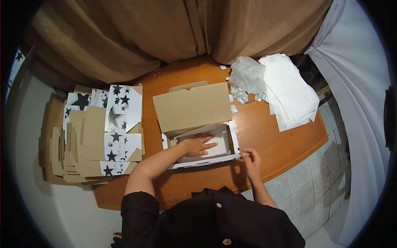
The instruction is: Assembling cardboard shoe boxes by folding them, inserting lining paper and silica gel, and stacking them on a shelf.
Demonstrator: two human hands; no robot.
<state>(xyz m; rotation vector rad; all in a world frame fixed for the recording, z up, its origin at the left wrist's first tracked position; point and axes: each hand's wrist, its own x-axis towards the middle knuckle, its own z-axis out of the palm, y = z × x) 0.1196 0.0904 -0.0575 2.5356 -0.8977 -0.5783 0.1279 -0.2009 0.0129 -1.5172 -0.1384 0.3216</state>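
Observation:
A cardboard box (192,108) stands on the table in front of me, its brown lid raised toward the back. White paper (217,144) lines the bottom inside it. My left hand (199,144) reaches into the box with its fingers spread, palm down on the paper. At the front right corner of the box is my right hand (250,158), its fingers curled and the thumb and fingertips together by the white outer wall. Whether those fingertips pinch the box edge or something small is hard to make out.
Flattened cardboard boxes (93,136) with black stars are piled at the left. On the right lie a stack of white paper sheets (289,93), a clear plastic bag (248,74) and small silvery packets (240,95). The wooden table (273,151) has a curved edge; brown curtains (124,37) hang behind.

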